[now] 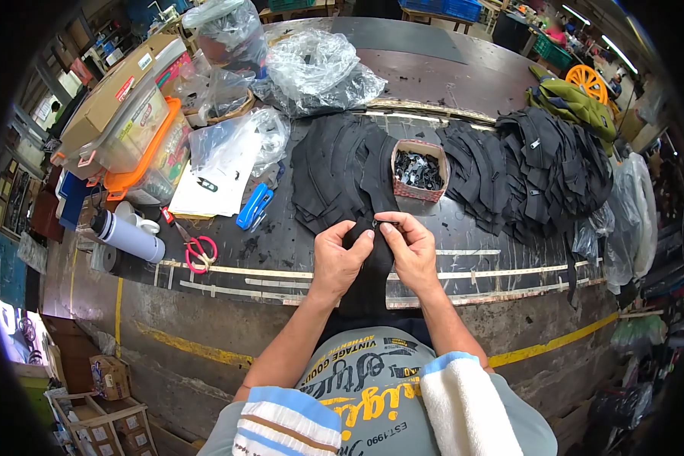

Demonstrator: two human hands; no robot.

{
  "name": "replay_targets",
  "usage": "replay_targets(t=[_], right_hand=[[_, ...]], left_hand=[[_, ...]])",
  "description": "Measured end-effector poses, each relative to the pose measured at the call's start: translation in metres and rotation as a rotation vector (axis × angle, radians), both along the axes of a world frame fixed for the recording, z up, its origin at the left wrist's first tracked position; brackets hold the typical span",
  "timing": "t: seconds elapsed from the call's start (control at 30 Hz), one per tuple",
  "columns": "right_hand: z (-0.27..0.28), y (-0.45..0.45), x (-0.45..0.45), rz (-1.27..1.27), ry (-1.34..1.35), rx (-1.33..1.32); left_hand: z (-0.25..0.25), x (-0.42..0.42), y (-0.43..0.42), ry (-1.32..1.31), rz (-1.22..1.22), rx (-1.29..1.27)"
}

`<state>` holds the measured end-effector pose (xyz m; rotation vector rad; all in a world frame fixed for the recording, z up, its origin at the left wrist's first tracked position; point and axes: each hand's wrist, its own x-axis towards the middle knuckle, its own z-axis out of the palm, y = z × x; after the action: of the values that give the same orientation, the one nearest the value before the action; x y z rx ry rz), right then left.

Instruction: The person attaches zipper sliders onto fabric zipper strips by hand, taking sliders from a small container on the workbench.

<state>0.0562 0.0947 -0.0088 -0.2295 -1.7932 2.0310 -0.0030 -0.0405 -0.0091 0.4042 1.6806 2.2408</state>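
Observation:
Both hands meet at the table's near side over a black zipper strip point(377, 267) that hangs toward my body. My left hand point(340, 257) pinches the strip's upper end between thumb and fingers. Opposite it, my right hand point(409, 249) pinches the same end, and a small shiny piece, perhaps a zipper slider, shows between the fingertips. Just beyond the hands lies a pile of black strips point(334, 163). A patterned red box point(420, 193) beside that pile holds many small black and silver zipper sliders point(418, 170).
More black strips with zipper pulls point(543, 171) are heaped at the right. To the left lie pink-handled scissors point(200, 254), a blue stapler point(254, 205), papers point(213, 182) and a grey bottle point(129, 237). Plastic bins point(148, 152) and plastic bags point(311, 64) stand farther back.

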Motion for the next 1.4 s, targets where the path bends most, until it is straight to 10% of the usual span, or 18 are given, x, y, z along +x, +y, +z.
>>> replay_targets(t=[1.4], right_hand=[[0.011, 0.007, 0.005, 0.016, 0.066, 0.152]], left_hand=[[-0.008, 0.017, 0.01, -0.299, -0.014, 0.3]])
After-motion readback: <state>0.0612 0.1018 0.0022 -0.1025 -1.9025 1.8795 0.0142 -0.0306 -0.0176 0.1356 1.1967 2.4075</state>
